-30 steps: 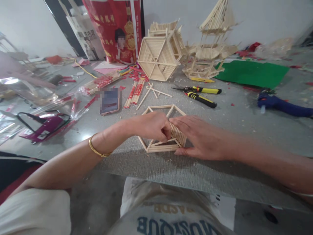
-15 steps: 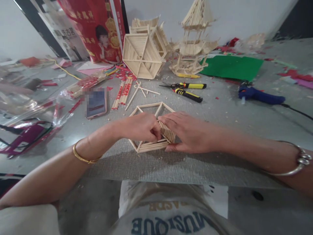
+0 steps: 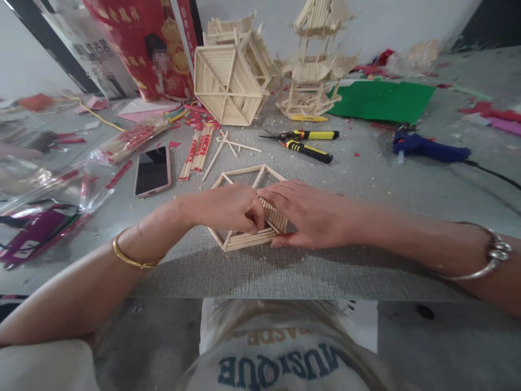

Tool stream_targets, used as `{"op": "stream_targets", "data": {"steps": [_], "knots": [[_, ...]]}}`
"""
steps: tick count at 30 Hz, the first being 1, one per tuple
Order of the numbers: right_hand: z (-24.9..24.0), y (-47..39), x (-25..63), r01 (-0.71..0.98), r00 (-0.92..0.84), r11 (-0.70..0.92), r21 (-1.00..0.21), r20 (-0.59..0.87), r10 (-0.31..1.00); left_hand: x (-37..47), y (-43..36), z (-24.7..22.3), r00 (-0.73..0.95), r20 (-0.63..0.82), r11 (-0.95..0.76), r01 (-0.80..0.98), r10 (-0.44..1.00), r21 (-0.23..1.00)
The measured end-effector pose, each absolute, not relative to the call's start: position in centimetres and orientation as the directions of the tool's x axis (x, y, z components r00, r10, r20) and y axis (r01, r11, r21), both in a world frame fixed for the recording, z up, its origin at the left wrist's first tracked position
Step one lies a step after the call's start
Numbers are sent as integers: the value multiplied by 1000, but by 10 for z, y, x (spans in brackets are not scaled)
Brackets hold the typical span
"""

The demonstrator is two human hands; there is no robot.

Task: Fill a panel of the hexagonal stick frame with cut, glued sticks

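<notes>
In the head view, the gray bench (image 3: 358, 187) was strewn with crumbs and red scraps before a pale wall (image 3: 252, 13). The stick frame (image 3: 244, 240) lay flat near its front edge, a pale hexagon with spokes, one wedge closely filled with sticks and another partly filled. The left hand (image 3: 228, 208) had its grip curled, fingertips together at the partly filled wedge; whether it pinched a stick could not be told. The right hand (image 3: 313, 214) was spread, touching the frame's right side.
</notes>
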State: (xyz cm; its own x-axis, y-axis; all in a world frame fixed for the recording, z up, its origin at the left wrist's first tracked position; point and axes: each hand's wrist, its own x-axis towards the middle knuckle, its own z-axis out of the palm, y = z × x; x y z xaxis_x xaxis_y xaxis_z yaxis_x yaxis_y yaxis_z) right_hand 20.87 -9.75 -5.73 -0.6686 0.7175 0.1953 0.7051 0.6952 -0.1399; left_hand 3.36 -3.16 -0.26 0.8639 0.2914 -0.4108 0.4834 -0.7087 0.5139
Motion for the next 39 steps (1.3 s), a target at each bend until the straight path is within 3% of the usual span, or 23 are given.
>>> {"op": "stream_targets", "data": {"steps": [25, 39], "knots": [[-53, -101, 205, 745, -641, 656, -121, 143, 754, 30, -24, -12, 885, -393, -642, 455, 250, 617], [-59, -99, 207, 722, -668, 689, -66, 196, 718, 25, -25, -15, 901, -347, -705, 422, 259, 569]]}}
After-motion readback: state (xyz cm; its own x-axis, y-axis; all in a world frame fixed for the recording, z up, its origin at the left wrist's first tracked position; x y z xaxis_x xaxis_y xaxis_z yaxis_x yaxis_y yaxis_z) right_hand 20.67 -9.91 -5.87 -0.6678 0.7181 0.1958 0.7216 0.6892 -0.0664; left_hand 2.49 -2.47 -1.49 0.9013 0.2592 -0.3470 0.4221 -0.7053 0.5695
